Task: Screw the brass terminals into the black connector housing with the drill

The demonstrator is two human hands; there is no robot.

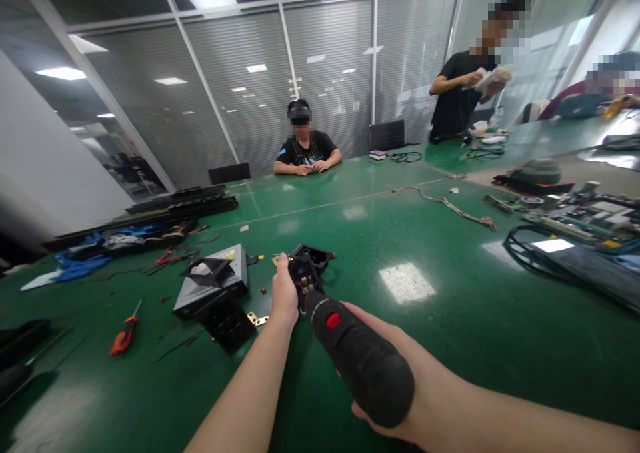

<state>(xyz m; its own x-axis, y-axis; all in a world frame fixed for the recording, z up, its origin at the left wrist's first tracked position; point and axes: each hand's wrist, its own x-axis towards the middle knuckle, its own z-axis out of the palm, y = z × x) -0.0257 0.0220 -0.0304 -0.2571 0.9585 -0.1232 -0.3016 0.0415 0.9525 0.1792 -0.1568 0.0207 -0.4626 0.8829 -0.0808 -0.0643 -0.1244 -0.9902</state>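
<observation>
My right hand (400,386) grips a black electric screwdriver (357,356) with a red button, its tip pointing at a small dark part (303,274). My left hand (283,296) holds that small part upright above the green table (450,319). Just behind the part lies a black plastic frame (314,254). To the left of my left hand sits a silver-and-black disassembled device (213,286) with a black bracket on top, and a black module (227,323) lies in front of it. A small brass piece (257,319) rests near my left wrist.
An orange-handled screwdriver (125,336) lies at the left. Black rails (165,209) and tangled parts fill the far left. Circuit boards and cables (575,233) crowd the right. One person sits across the table (306,149); another stands at the back right (465,86).
</observation>
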